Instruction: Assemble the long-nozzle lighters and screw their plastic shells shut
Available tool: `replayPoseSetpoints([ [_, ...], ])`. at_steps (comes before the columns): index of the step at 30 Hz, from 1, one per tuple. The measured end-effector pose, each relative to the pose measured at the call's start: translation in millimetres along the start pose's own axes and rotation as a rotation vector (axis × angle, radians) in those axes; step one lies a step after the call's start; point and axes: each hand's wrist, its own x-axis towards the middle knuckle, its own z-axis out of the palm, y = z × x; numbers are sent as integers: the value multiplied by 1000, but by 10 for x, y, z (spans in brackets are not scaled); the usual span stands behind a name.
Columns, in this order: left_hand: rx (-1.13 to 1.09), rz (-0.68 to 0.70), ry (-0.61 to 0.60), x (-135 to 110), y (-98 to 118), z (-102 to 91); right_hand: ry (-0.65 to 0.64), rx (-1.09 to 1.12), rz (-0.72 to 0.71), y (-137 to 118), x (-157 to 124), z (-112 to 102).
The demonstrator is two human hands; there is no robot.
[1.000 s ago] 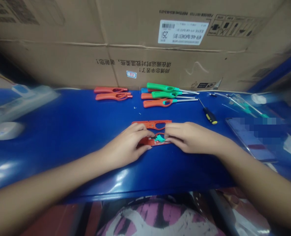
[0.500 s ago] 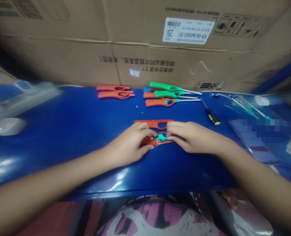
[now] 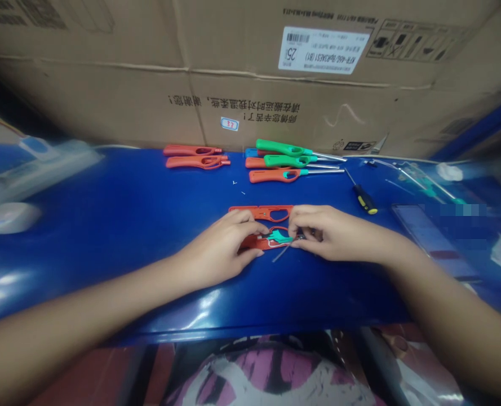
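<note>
An orange lighter half-shell (image 3: 250,242) lies on the blue table, with a green trigger piece (image 3: 280,237) and a thin white wire or tube in it. My left hand (image 3: 233,239) is closed on this half-shell's left part, fingertips near a small dark part. At the right end, my right hand (image 3: 318,232) pinches a thin, greyish, see-through strip (image 3: 281,252) that slants down toward the table's front. Something dark shows between those fingers, too small to tell. Just behind lies a matching empty orange half-shell (image 3: 261,212), its right end against my right fingers.
Behind lie several long-nosed lighters (image 3: 275,176) and two orange shells (image 3: 197,162). On the right are a screwdriver (image 3: 365,200), a phone (image 3: 428,242) and metal rods with green parts (image 3: 428,183). A cardboard box (image 3: 233,67) walls the back; a white object (image 3: 11,217) sits left.
My right fingers have shifted slightly and now hold a thin see-through strip that was not visible before. My left hand stays on the half-shell.
</note>
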Motion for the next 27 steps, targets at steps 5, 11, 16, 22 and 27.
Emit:
replayPoseSetpoints([
  [5, -7, -5, 1, 0, -4, 5, 14, 23, -7, -1, -4, 6],
  [11, -26, -12, 7, -13, -4, 14, 56, -47, -83, 31, 50, 63],
  [16, -52, -60, -9, -3, 17, 7, 45, -142, -148, 20, 41, 84],
  [22, -82, -72, -4, 9, 16, 12, 60, -440, -187, -4, 8, 99],
  [27, -97, -70, 1, 14, 2, 20, 86, -540, -229, -3, 1, 120],
])
